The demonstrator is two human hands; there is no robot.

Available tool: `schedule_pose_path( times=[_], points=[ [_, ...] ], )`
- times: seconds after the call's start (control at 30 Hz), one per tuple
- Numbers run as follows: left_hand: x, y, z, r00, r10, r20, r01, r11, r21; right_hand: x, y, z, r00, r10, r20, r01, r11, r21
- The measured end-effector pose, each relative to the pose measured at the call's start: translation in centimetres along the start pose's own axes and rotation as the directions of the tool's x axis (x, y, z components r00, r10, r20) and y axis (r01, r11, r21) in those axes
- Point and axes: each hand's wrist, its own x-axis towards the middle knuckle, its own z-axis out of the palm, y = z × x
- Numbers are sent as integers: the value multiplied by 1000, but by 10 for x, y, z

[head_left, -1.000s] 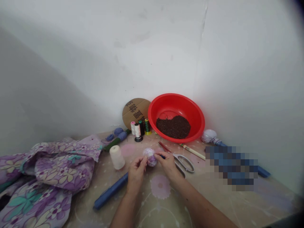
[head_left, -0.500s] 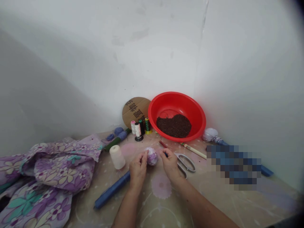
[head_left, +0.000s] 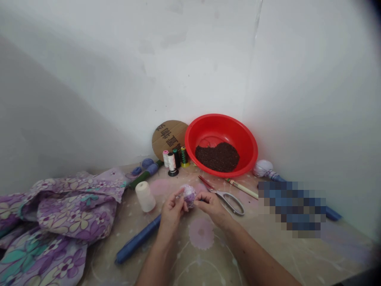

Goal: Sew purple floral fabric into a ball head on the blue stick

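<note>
A small ball point(head_left: 189, 195) in purple-and-white floral cloth sits between my hands, at the end of a blue-wrapped stick point(head_left: 138, 238) that passes beneath my left hand. My left hand point(head_left: 172, 208) is closed at the ball's left side, thumb and fingers against it. Just right of the ball, my right hand point(head_left: 210, 206) is pinched together. What it grips is too small to make out. Beyond the right hand lies a pair of scissors point(head_left: 232, 202) with grey handles and reddish blades. A white cone of thread point(head_left: 145, 196) stands to the left of my hands.
At the back, a red basin point(head_left: 253, 149) holds dark grains. Several thread spools point(head_left: 172, 163) stand before a cardboard disc point(head_left: 166, 133). Floral fabric point(head_left: 74, 214) is heaped at left. A pale cutter-like tool point(head_left: 245, 190) and a white ball on a blue stick point(head_left: 263, 168) lie right.
My right hand has come left, close to the ball, baring more of the scissors. The fingers of my left hand have shifted lower on the ball.
</note>
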Motion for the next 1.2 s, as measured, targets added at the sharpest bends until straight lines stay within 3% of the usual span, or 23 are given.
schedule_pose_path(
  times=[0.17, 0.37, 0.57, 0.7, 0.87, 1.07, 1.2],
  points=[
    [-7, 2, -4, 991, -95, 98, 94, 995, 23, -2, -8, 1, 999, -20, 51, 23, 997, -68],
    [-7, -2, -10, 981, -97, 168, 47, 958, 282, -5, -13, 0, 999, 10, 45, 0, 972, -235],
    [-9, -1, -17, 943, -201, 267, 104, 936, 337, -7, -9, -2, 995, 24, 92, 3, 958, -285],
    [-11, 2, -16, 954, -189, 234, 109, 943, 315, -6, -4, -3, 994, 6, 106, 13, 984, -179],
    [-14, 6, -12, 961, -205, 187, 152, 953, 262, -5, 1, -3, 1000, -17, -9, 16, 989, -146],
    [-14, 7, -12, 970, -183, 163, 141, 960, 241, -8, 1, 0, 992, 124, 9, -123, 990, -64],
    [-12, 4, -13, 971, -182, 158, 142, 962, 234, -9, -2, 1, 988, 155, 19, -155, 988, -17]
  ],
)
